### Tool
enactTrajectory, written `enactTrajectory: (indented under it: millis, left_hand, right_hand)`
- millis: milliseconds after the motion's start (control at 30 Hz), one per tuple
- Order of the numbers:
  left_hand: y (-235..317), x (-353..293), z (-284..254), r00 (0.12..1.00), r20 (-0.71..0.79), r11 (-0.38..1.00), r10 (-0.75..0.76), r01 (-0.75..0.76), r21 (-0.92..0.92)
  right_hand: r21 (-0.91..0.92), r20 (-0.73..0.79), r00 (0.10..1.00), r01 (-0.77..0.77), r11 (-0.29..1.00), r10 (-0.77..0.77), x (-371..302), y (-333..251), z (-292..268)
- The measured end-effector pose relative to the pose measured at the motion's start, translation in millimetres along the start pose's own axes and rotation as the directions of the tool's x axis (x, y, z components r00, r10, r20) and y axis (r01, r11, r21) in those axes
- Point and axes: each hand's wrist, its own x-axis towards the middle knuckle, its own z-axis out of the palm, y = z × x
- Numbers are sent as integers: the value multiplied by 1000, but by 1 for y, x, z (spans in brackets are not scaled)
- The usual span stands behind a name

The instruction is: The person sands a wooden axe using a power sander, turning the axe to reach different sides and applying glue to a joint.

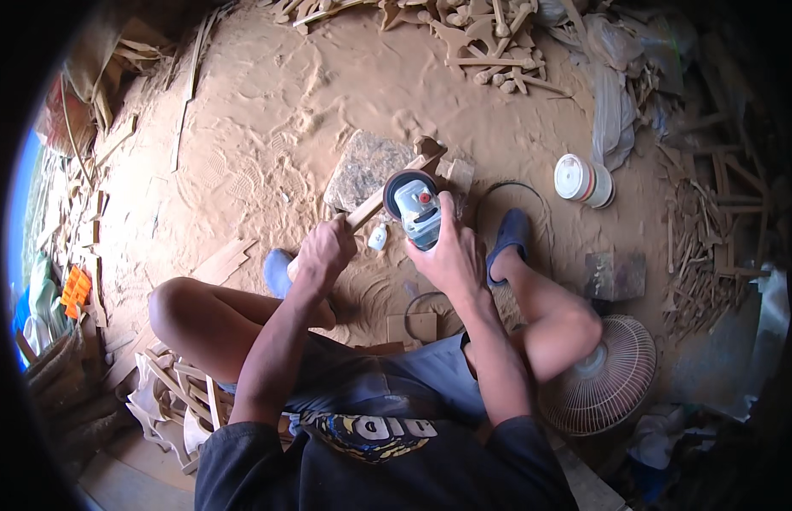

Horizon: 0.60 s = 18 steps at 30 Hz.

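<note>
My left hand [326,252] is closed round the near end of a long wooden piece [367,209], which slants away to a shaped, darker far end. My right hand [454,257] grips an angle grinder [420,218] with a clear, bluish body and a red spot on top. Its round dark disc lies over the middle of the wood; whether they touch is hidden under the tool. Behind them, a speckled stone block [370,162] rests on the dusty ground, with the wood's far part over its right side. A small white bottle [378,237] sits between my hands.
Carved wooden parts [489,43] are heaped at the far side, thin offcuts [711,247] at the right. A white tub [583,180] lies beyond my right foot. A round fan [604,375] stands by my right knee. A cable [545,204] curves near my right sandal.
</note>
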Motion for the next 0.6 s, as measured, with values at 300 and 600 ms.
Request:
enactTrajectory:
  millis: [300,600]
  left_hand:
    - [-1,-3,4,998,46,999,-38,37,14]
    - [-15,-4,16,981,129,989,-143,137,56]
  right_hand:
    - [-1,-142,990,1,1000,-1,7,16,4]
    - [325,8,995,91,941,-98,-18,26,20]
